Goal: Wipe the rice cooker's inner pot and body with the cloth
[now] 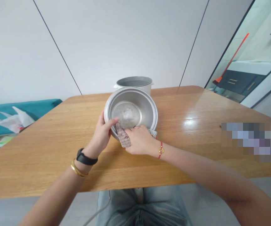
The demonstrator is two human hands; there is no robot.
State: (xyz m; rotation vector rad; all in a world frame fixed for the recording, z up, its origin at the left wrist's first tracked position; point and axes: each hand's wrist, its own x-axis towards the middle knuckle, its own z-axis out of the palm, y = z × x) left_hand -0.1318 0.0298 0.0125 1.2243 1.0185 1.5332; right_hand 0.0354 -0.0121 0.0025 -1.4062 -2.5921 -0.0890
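A silver metal pot [147, 108] is tilted toward me above the wooden table, its inside showing a worn, stained bottom. My left hand [103, 133] grips its left rim, thumb over the edge. My right hand [140, 139] is closed on a brownish patterned cloth [123, 135] at the pot's near rim, with some fingers hidden inside the pot. A bit of checked cloth [153, 133] shows beside the right hand. Behind the pot stands a white round container [147, 88] with a grey inside, partly hidden.
The wooden table [55, 138] reaches the pale wall panels. At far left, a white plastic bag [15, 121] lies on a teal seat [48, 106]. A blurred-out object [255, 138] is at the right. A cable [100, 212] hangs below the front edge.
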